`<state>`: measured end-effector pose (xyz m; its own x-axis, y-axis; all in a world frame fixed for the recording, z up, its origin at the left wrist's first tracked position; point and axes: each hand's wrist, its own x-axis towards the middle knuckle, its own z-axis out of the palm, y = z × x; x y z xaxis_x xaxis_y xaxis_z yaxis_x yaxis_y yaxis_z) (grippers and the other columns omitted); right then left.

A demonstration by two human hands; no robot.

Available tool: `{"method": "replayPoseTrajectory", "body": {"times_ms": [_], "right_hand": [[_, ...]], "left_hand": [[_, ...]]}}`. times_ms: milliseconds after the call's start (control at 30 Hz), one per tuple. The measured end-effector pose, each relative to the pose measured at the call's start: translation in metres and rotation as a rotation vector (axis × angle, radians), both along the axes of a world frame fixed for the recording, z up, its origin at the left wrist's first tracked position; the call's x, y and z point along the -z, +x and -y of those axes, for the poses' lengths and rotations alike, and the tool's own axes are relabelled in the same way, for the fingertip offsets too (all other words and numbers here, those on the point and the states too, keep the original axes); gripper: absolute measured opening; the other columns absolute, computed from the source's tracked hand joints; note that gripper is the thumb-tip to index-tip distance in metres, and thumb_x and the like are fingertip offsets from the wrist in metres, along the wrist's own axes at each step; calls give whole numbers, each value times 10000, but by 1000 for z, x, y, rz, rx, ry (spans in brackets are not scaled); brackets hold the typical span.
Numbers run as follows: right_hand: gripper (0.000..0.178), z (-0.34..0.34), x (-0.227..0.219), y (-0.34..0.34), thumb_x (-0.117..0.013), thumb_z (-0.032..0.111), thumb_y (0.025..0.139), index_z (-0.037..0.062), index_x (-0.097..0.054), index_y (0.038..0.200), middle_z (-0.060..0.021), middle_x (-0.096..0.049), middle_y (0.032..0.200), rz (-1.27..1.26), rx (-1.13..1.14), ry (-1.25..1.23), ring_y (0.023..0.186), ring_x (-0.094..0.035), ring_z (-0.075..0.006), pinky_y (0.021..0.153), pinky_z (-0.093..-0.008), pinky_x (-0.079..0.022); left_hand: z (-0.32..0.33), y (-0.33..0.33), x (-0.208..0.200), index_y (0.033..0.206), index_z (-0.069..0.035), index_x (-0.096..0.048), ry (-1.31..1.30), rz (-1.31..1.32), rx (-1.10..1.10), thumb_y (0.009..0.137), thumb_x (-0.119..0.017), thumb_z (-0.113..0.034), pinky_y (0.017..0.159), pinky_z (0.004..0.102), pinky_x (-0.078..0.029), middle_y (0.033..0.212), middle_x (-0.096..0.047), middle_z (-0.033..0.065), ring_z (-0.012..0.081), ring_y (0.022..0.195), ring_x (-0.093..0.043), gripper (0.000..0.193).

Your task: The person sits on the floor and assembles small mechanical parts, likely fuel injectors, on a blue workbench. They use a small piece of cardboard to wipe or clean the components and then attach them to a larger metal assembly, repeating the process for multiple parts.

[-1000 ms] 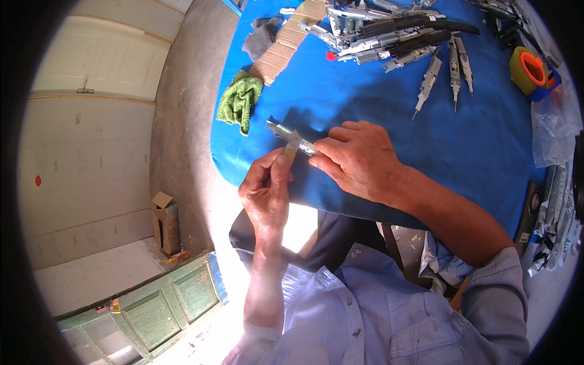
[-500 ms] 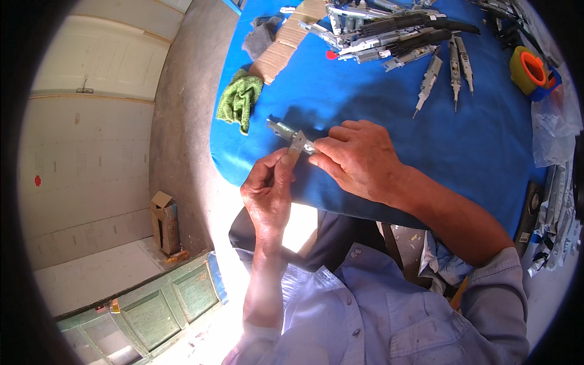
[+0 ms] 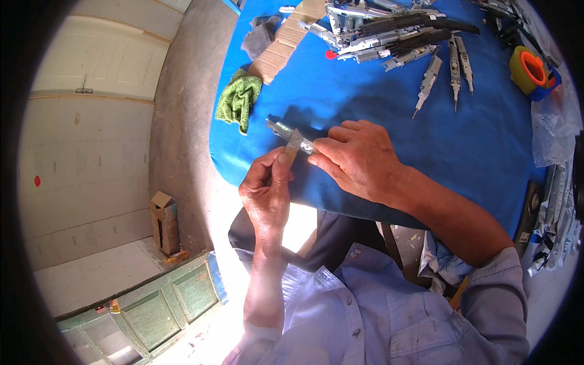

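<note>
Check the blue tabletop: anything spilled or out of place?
No spill shows. It looks untidy, though: the metal parts at the far side lie heaped at mixed angles, and the green cloth is crumpled near the left edge.

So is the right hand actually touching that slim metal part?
Touching: the head view shows the right hand pinching one end of the slim metal part between thumb and forefinger.

Room beyond right hand (image 3: 363, 159); parts pile (image 3: 389, 38) blocks farther.
</note>
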<state>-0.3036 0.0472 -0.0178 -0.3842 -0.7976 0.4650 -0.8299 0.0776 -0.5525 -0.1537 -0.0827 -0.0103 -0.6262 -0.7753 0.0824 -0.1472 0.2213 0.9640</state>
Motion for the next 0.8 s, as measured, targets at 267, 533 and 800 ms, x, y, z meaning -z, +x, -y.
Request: {"method": "replayPoseTrajectory", "body": {"times_ms": [267,533,800], "right_hand": [[171,1,1,1,-776,243,848,94,-722,913,-36,-603,710,9,5,-16,686,-607,-250,622,-398,-454],[172,0,2,0,-782,241,839,95,-722,906,-33,-604,710,1,10,-14,683,-604,-246,622,-396,-452],[168,1,2,1,-777,246,846,97,-721,901,-31,-602,709,-2,17,-11,684,-604,-244,623,-394,-449]], "left_hand": [[1,1,0,1067,-4,-732,-9,-16,-11,980,-713,-155,605,195,-471,915,-725,30,50,685,-571,175],[-1,0,-1,1067,-4,-732,-26,-11,-24,977,-717,-154,610,196,-470,921,-726,31,53,688,-569,175],[0,1,-1,1061,-5,-733,-3,2,-15,983,-706,-141,610,200,-472,914,-725,30,50,693,-569,159]]}}
